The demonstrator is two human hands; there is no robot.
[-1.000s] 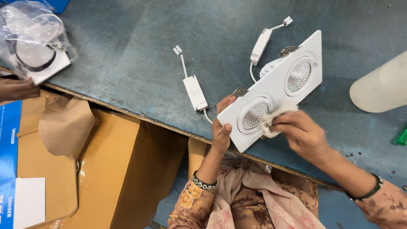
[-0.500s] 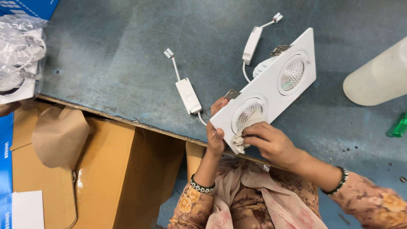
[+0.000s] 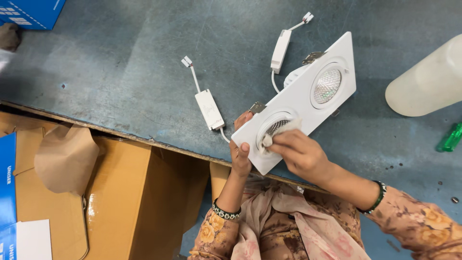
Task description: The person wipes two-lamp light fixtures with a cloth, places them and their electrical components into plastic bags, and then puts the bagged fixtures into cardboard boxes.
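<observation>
Holding the white twin-lamp light fitting (image 3: 308, 96) by its near corner, our left hand (image 3: 240, 154) is clamped on the frame, thumb on the face, while our right hand (image 3: 301, 154) presses a small white cloth (image 3: 279, 132) into the near lamp ring, fingers closed on it. We see the fitting tilted over the near edge of the grey-blue workbench (image 3: 120, 72), its far lamp (image 3: 328, 85) uncovered and ribbed.

Left and below the bench we see an open brown cardboard carton (image 3: 115, 202) with a paper flap, blue-and-white printed packs at its left edge, and a blue box (image 3: 29, 12) at the far left corner. To the right lies a pale plastic bottle (image 3: 423, 82), and beside it a green tool handle (image 3: 450, 138). Two white driver units with leads rest on the bench: one (image 3: 209, 110) just left of the fitting, one (image 3: 280, 45) beyond it.
</observation>
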